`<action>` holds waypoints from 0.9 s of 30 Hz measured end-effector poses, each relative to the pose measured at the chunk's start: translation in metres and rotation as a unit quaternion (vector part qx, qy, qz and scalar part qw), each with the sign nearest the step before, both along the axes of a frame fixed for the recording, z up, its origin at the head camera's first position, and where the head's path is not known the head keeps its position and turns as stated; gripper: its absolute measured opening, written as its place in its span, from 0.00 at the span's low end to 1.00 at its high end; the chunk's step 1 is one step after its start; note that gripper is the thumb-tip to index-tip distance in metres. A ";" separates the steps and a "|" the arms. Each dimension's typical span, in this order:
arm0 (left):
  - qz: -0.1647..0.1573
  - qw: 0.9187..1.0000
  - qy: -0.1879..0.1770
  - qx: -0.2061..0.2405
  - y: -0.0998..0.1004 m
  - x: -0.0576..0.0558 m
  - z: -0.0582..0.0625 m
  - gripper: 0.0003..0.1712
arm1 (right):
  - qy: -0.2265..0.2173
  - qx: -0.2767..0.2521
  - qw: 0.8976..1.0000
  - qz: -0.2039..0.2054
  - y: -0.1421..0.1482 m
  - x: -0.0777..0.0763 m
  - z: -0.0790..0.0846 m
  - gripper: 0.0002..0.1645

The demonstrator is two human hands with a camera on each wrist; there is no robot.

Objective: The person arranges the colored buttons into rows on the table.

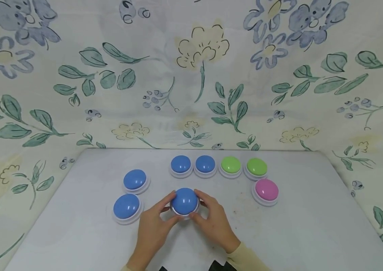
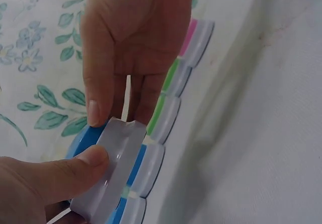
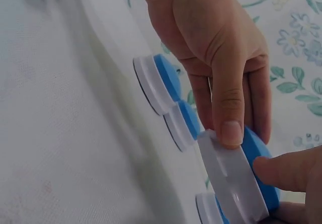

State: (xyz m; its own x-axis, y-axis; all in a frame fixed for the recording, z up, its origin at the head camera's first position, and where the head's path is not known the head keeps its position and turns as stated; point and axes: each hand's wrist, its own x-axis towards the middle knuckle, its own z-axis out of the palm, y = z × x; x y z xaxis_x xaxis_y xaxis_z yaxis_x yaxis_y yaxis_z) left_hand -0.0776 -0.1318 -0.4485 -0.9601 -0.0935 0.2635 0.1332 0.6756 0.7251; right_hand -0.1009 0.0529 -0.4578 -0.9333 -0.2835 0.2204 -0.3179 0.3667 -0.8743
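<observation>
Between both hands is a round blue push button (image 1: 184,201) with a white base. The left hand (image 1: 154,227) grips its left side, thumb at the near edge and fingers at the far edge. From the other side the right hand (image 1: 216,222) holds it the same way. In the left wrist view a thumb presses the white base (image 2: 118,158) of this button, which is held above the table. The right wrist view shows its blue dome (image 3: 261,168) facing away from the tabletop, with a thumb on it.
Two blue buttons (image 1: 134,179) stand at the left on the white table (image 1: 313,226). Behind the hands, a row has two blue buttons (image 1: 180,164) and two green buttons (image 1: 230,165), with a pink button (image 1: 266,189) near its right end. A floral cloth (image 1: 164,113) hangs behind.
</observation>
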 end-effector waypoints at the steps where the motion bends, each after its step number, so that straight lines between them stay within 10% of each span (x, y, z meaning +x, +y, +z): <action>1: -0.002 1.000 0.005 -0.003 0.001 -0.001 0.000 0.41 | 0.001 0.000 1.000 -0.005 0.000 0.000 0.000 0.36; 27: -0.046 0.996 0.071 -0.017 0.043 -0.021 -0.006 0.40 | 0.002 -0.027 0.995 -0.095 0.021 -0.006 0.000 0.31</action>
